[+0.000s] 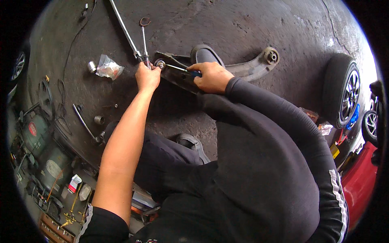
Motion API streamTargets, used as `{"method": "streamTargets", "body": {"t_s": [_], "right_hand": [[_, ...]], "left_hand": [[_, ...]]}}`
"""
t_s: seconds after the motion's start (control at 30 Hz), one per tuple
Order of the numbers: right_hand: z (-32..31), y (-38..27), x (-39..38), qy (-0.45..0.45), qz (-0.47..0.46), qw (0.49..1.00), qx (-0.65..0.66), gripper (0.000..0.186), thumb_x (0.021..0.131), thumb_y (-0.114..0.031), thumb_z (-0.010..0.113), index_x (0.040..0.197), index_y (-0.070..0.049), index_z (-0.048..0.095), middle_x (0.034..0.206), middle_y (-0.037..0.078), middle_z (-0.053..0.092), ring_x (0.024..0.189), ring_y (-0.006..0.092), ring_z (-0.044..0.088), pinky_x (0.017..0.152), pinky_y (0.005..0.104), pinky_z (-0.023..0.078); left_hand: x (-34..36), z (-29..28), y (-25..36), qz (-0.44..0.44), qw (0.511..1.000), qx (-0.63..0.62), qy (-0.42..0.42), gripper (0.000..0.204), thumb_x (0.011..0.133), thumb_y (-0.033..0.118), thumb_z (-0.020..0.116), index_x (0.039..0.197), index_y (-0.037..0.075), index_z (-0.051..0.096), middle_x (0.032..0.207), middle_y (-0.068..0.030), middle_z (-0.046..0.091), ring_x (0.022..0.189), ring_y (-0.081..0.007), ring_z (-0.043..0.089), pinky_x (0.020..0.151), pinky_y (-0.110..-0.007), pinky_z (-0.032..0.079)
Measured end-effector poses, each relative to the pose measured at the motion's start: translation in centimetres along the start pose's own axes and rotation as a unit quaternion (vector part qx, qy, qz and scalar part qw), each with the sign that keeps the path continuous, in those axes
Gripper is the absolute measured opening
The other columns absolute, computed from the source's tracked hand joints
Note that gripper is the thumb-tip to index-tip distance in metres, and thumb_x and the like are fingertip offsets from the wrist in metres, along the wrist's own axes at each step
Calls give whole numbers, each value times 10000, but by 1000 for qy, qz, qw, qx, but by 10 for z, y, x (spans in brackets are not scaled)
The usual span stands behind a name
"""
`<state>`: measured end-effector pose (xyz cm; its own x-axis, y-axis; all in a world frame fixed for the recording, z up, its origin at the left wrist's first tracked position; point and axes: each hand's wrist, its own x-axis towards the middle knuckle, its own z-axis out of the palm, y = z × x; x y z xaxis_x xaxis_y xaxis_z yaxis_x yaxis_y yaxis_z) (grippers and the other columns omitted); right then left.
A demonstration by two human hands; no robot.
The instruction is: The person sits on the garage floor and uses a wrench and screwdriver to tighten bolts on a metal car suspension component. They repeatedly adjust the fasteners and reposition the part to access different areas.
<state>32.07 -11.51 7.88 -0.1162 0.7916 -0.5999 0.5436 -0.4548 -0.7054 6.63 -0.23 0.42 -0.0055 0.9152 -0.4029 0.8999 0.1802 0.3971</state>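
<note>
My right hand (pixel 212 77) is closed round the blue handle of a screwdriver (pixel 177 68), its shaft pointing left to the ball joint (pixel 160 64) of a car control arm (pixel 245 71). Beside that joint my left hand (pixel 147 77) is closed on a slim tool with a metal shaft (pixel 144 40); the tool's lower end passes between thumb and forefinger. A long chrome wrench bar (pixel 125 30) ends against the same fingers; whether they grip it too, I cannot tell. The control arm lies on the floor, with a round bushing (pixel 271 56) at its far right end.
A rusty ring (pixel 144 21) lies beyond the tools. To the left are a clear plastic bag (pixel 109 68), a socket (pixel 92 66) and a bar with a socket end (pixel 85 121). A wheel (pixel 343 91) stands at right, near a red car panel (pixel 360 182). Machinery (pixel 44 141) fills the left edge.
</note>
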Motion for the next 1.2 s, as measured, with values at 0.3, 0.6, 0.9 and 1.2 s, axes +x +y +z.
{"method": "streamTargets", "body": {"t_s": [0.3,0.6,0.9,1.2], "right_hand": [[0,4,-1,13,-19,1000,-15,517,938,-166,633,1436,-89,748,1127,320,783,1103,446,772,1061,482,573],[3,-2,1,21,-43,997,-68,474,957,-180,648,1417,-140,756,1103,286,791,1067,452,768,1026,520,591],[-2,-17,5,-2,-49,988,-148,501,950,-183,653,1443,-167,741,1051,235,803,988,430,783,950,527,615],[0,-14,4,5,-44,990,-133,476,950,-182,649,1415,-144,742,1093,246,802,1037,439,779,964,546,613]], "left_hand": [[-1,3,-4,-14,999,-45,18,331,872,212,886,1039,34,662,988,-176,796,975,-395,789,902,-499,597],[-4,5,-10,-15,998,-53,30,354,857,242,910,1021,37,673,980,-182,797,969,-390,791,895,-498,597],[-2,-2,-6,-35,998,-56,-9,349,849,226,891,1027,27,665,1023,-219,787,1018,-441,772,910,-526,586],[-75,-98,-10,11,985,-8,-170,424,1143,372,541,1209,-35,635,1076,-325,755,1051,-558,709,947,-601,538]]}}
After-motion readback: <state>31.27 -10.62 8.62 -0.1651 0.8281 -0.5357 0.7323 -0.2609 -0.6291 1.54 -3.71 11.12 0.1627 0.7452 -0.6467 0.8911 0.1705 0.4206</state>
